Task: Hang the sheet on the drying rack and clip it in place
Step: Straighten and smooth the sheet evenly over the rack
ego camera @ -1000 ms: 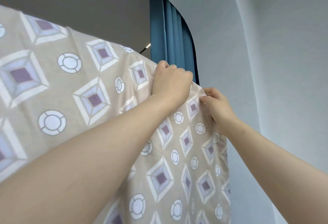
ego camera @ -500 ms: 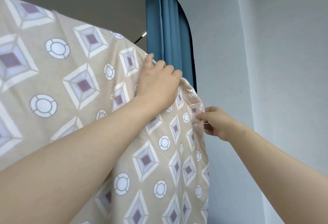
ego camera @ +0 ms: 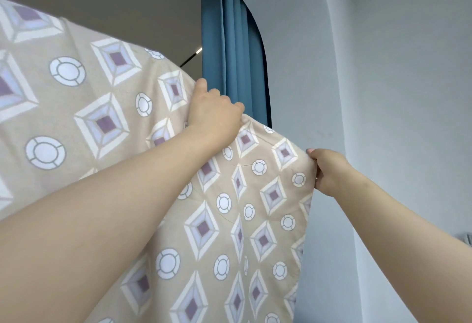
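Observation:
A beige sheet (ego camera: 107,123) printed with purple diamonds and white rings hangs across the left and middle of the view, draped over a top line that it hides. My left hand (ego camera: 213,113) reaches up and grips the sheet's top fold. My right hand (ego camera: 328,172) pinches the sheet's right side edge, lower down, and holds it pulled out to the right. The drying rack itself is covered by the cloth. No clip is visible.
A blue curtain (ego camera: 229,49) hangs behind the sheet at the centre top. A pale wall (ego camera: 383,79) with a curved corner fills the right side. A dark ceiling with a small light strip (ego camera: 190,58) shows at the upper left.
My right hand has moved down and out to the right along the sheet's side edge, spreading the cloth. My left hand stays on the top fold.

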